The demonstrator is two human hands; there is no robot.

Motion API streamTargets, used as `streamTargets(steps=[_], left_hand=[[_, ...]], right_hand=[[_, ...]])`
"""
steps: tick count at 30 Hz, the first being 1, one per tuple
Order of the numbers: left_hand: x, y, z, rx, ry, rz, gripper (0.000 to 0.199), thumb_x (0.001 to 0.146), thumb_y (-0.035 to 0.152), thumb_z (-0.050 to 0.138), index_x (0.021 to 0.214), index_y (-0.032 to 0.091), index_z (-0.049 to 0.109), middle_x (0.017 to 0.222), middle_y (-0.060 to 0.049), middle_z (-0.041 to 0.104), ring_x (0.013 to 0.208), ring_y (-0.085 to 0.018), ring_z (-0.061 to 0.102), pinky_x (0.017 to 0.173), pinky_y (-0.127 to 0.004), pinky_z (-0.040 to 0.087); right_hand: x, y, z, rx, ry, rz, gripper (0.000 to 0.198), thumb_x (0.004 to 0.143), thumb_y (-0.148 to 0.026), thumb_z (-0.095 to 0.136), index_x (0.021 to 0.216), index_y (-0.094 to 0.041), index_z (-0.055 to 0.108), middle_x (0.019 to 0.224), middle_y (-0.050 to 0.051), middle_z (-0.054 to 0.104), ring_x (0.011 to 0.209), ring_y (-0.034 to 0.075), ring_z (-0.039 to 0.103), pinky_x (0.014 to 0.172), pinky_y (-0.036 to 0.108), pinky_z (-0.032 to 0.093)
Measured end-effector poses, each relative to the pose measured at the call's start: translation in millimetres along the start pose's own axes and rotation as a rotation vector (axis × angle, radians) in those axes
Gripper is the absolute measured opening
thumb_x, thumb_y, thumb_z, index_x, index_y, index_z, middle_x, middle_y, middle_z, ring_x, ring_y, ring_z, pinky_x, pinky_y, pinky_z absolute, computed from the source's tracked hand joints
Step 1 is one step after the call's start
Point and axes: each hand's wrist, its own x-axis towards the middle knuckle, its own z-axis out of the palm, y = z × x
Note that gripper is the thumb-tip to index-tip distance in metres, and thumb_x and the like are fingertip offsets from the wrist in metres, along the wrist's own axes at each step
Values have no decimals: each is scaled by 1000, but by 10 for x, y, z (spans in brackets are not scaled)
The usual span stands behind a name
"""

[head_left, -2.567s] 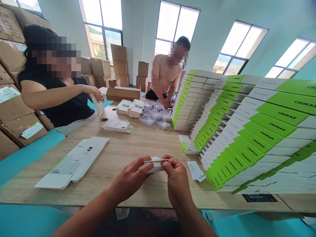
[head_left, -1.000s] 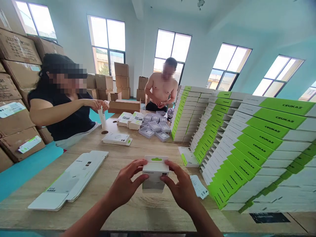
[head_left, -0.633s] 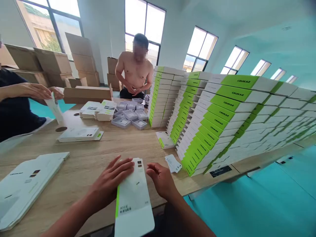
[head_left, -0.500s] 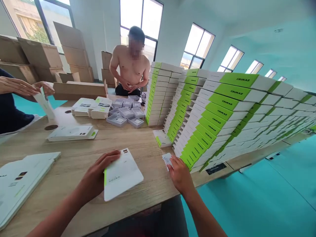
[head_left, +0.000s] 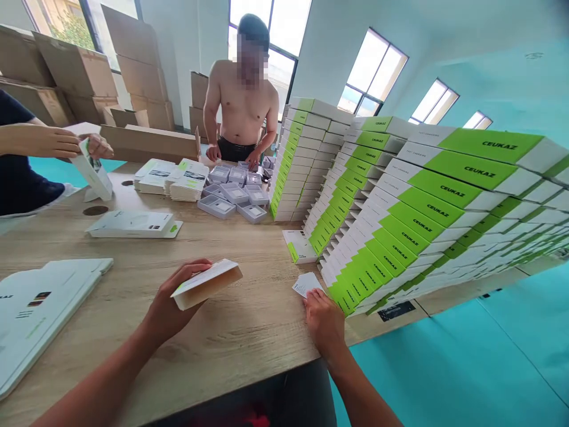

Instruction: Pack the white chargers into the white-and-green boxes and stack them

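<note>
My left hand is wrapped round a thin white box, held tilted above the table with its hollow end facing me. Small white printed leaflets lie fanned on the tabletop beside the tall stacks. The fingers of my right hand are closed on their near edge; the fingertips are partly hidden. Just beyond the leaflets, a white and green box lies flat at the foot of a stack.
Tall stacks of white and green boxes line the right side. Flat white cartons lie at left, with a closed box beyond. Grey trays sit at the back. One co-worker stands opposite; another's hands handle a box.
My left hand has tipped the box so its hollow end shows. The leaflets under my right hand have fanned out. The opposite co-worker's hands have moved apart, and the view has shifted.
</note>
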Motion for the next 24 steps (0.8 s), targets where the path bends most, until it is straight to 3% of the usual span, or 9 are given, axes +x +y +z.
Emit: streamTargets(steps=[3, 5, 8, 10, 13, 15, 17, 20, 24], left_hand=[[41, 104, -13, -35, 7, 6, 40, 85, 22, 68, 124, 25, 60, 127, -11, 68, 124, -29, 64, 103, -41, 52], [65, 141, 1, -50, 39, -31, 37, 84, 20, 67, 121, 23, 63, 123, -11, 70, 121, -29, 66, 102, -41, 53], [85, 147, 48, -99, 81, -102, 33, 81, 16, 65, 114, 21, 65, 121, -11, 70, 115, -27, 68, 100, -41, 53], [82, 131, 79, -117, 96, -125, 33, 80, 14, 64, 112, 21, 66, 120, -11, 70, 114, -26, 68, 100, -42, 53], [62, 113, 104, -98, 109, -127, 32, 79, 14, 65, 111, 21, 67, 119, -12, 71, 112, -25, 68, 98, -41, 54], [59, 118, 95, -86, 124, -133, 34, 77, 13, 65, 110, 21, 67, 117, -11, 71, 111, -25, 68, 97, -40, 55], [86, 128, 60, -75, 142, -145, 34, 76, 11, 65, 108, 22, 68, 116, -11, 72, 110, -26, 68, 97, -40, 55], [186, 112, -47, -65, 173, -181, 33, 77, 12, 65, 108, 22, 68, 115, -9, 73, 109, -25, 68, 97, -41, 55], [302, -33, -245, -69, 220, -244, 29, 84, 27, 69, 112, 22, 65, 110, -6, 74, 99, -24, 71, 89, -39, 58]], right_hand=[[-53, -58, -241, 203, 54, 25, 33, 104, -27, 43, 108, -17, 75, 114, 14, 78, 112, 30, 69, 93, 42, 54], [-100, -219, -430, 615, -3, 94, 40, 105, -45, 44, 102, -18, 74, 84, 8, 77, 74, 22, 72, 64, 31, 55], [-96, -636, -644, 1257, -331, 199, 52, 89, -67, 63, 85, -16, 70, 54, -2, 60, 35, 8, 42, 35, 21, 28], [1, -963, -722, 1468, -516, 230, 54, 75, -67, 78, 75, -14, 67, 50, -5, 56, 32, 3, 33, 32, 19, 18], [225, -1373, -807, 1631, -658, 290, 50, 66, -56, 88, 67, -13, 64, 49, -5, 55, 32, 1, 34, 30, 16, 14], [336, -1524, -875, 1718, -768, 354, 40, 69, -45, 88, 71, -11, 68, 54, -1, 63, 36, 2, 45, 32, 13, 25], [380, -1567, -930, 1817, -874, 361, 31, 77, -37, 81, 86, -9, 74, 74, 7, 75, 53, 7, 65, 47, 13, 47], [439, -1515, -865, 1791, -939, 161, 37, 89, -41, 67, 106, -9, 73, 102, 16, 78, 79, 15, 76, 73, 21, 58], [964, -1499, -449, 966, -592, -215, 48, 100, -50, 48, 118, -11, 69, 107, 16, 78, 85, 21, 77, 73, 32, 60]])
